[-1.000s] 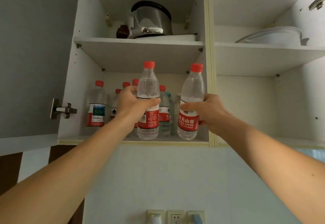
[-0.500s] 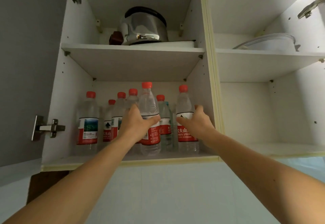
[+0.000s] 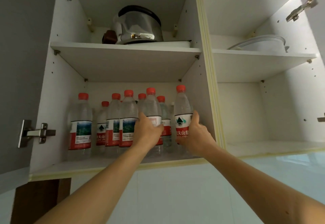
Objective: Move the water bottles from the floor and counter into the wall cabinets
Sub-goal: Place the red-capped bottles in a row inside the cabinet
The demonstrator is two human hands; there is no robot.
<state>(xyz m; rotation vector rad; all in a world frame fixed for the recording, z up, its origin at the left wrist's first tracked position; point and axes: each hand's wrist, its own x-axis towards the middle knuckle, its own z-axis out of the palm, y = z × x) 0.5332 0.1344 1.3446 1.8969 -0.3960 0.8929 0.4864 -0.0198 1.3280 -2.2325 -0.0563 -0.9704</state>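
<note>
your left hand (image 3: pixel 146 132) and right hand (image 3: pixel 195 134) each have fingers grasping 1 upright bottle (image 3: pixel 152 107) (image 3: pixel 182 111) on the lower shelf (image 3: pixel 70 166); long axes vertical, bottles just ahead of your fingers.

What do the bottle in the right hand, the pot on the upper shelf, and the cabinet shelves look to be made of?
Bottle in the right hand: clear thin plastic, see-through ribbed wall, glossy red label. Pot: polished metal, likely steel, mirror reflections. Cabinet shelves: white matte board, probably laminate, resting on small pegs.
</note>
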